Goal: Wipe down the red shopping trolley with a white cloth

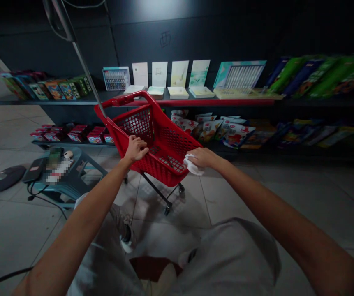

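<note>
A red plastic shopping cart (pixel 170 148) with perforated sides stands at an angle before me. My left hand (pixel 136 149) is closed over its near upper rim, fingers curled toward the basket. At the front right corner of the cart is my right hand (pixel 202 158), closed on a crumpled white cloth (pixel 194 165) that lies against the rim. Both arms reach forward from the bottom of the view. Inside the basket I make out only the perforated walls and floor; part of the near side is behind my left hand.
Behind the cart, a dark shelf (pixel 195 101) carries booklets, boxed sets and snack packets. On the left, a grey-blue stool (pixel 78 164) bears a power bank and other small items, with cables hanging down. A metal pole (pixel 86 68) crosses the cart's handle end.
</note>
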Action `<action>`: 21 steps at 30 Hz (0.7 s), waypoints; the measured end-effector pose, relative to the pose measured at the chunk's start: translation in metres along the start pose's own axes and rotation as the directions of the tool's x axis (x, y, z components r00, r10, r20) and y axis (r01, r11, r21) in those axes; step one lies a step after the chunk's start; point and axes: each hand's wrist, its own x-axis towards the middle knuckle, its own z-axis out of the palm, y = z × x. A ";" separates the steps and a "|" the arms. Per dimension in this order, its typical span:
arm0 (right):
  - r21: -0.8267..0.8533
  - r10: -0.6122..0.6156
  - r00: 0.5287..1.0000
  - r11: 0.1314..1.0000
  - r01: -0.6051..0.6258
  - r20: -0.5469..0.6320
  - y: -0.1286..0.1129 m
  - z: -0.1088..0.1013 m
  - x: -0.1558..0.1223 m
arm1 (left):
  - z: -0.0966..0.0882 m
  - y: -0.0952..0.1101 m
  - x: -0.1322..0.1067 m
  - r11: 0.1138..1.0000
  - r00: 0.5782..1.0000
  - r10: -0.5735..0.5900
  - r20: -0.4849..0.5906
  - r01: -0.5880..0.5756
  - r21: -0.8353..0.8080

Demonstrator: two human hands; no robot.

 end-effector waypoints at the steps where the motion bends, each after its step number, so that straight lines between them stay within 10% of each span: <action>1: -0.004 -0.022 1.000 1.000 0.022 0.005 -0.004 -0.001 -0.002 | -0.003 -0.004 -0.002 1.000 1.000 0.009 0.010 -0.009 -0.008; 10: -0.001 -0.058 0.997 0.998 0.058 -0.045 -0.049 -0.012 -0.015 | -0.013 -0.033 -0.010 0.999 0.999 -0.036 0.037 0.036 0.007; 21: 0.077 0.185 0.983 0.980 -0.185 0.001 -0.099 -0.029 -0.006 | 0.002 -0.023 -0.001 0.889 0.888 -0.455 -0.063 0.450 -0.082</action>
